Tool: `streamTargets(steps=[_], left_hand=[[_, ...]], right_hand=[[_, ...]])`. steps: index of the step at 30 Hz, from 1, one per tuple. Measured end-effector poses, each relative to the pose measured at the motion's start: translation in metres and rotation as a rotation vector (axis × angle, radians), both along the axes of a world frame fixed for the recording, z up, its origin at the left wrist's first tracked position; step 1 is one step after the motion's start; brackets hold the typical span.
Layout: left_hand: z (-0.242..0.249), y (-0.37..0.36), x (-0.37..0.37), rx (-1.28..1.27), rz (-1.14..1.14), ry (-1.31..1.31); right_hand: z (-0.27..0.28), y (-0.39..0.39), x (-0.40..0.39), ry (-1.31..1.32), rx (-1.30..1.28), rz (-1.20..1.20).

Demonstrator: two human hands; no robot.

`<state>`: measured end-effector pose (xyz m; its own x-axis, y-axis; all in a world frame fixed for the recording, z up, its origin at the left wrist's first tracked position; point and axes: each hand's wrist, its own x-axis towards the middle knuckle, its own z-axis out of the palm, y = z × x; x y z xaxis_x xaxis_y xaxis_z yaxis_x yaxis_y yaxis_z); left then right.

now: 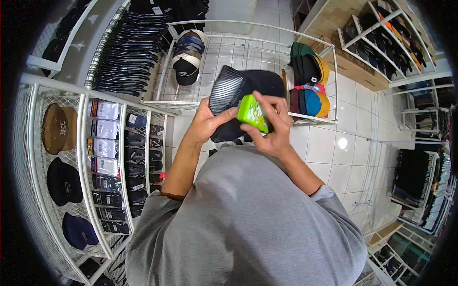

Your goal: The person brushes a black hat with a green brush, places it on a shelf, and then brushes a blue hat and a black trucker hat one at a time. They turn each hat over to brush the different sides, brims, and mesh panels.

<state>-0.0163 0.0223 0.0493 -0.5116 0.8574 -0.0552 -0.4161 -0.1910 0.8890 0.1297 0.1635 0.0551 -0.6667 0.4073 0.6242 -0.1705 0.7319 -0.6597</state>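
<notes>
My left hand (pixel 208 123) is closed on a black cap (pixel 267 82), with the thumb lying across its front. A glossy dark panel with fine ridges (pixel 226 90) covers the cap's left side, right above that thumb. Between the fingers and thumb of my right hand (pixel 276 125) is a small bright green block with a printed face (pixel 252 113). It is held over the cap, close to my left thumb tip, and hides part of the cap behind it. Both hands are in front of my grey shirt (pixel 248 209).
A white wire rack (pixel 248 38) ahead carries stacked caps (pixel 187 57) at left and coloured caps (pixel 307 66) at right. Beside me on the left, a wire display (pixel 83 143) holds hats and packaged goods. Hanging clothes (pixel 415 176) line the right side over white floor tiles (pixel 343 124).
</notes>
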Motion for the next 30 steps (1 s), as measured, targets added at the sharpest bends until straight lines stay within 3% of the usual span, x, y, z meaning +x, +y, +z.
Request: streamTargets(steps=[2, 5, 10, 13, 17, 19, 21, 23, 28, 30], left_hand=[[-0.004, 0.003, 0.004, -0.008, 0.012, -0.030], [-0.007, 0.006, 0.008, 0.011, -0.021, -0.096], [-0.005, 0.009, 0.006, 0.025, 0.078, -0.132], [-0.014, 0.012, 0.009, 0.044, 0.077, -0.155], [-0.019, 0.015, 0.007, 0.122, 0.116, -0.172], [-0.014, 0.013, 0.003, 0.221, 0.168, -0.263], [-0.023, 0.010, 0.000, 0.241, 0.142, -0.240], [-0.025, 0.010, -0.001, 0.250, 0.131, -0.286], [-0.022, 0.009, -0.001, 0.280, 0.159, -0.357], [-0.022, 0.010, 0.000, 0.299, 0.142, -0.365]], right_hand=[[-0.008, 0.008, 0.003, -0.018, 0.037, -0.021], [-0.029, 0.027, -0.007, -0.069, -0.256, -0.267], [-0.007, 0.012, 0.017, -0.044, -0.021, -0.085], [-0.024, 0.025, 0.008, -0.037, -0.343, -0.209], [-0.016, 0.013, 0.020, 0.016, -0.200, -0.212], [-0.013, 0.014, 0.030, 0.010, -0.184, 0.014], [-0.028, 0.018, 0.025, 0.013, -0.178, -0.060], [-0.036, 0.018, 0.013, 0.014, -0.596, -0.217], [-0.008, 0.007, 0.027, 0.015, -0.267, 0.048], [-0.017, 0.016, 0.008, 0.048, -0.415, -0.056]])
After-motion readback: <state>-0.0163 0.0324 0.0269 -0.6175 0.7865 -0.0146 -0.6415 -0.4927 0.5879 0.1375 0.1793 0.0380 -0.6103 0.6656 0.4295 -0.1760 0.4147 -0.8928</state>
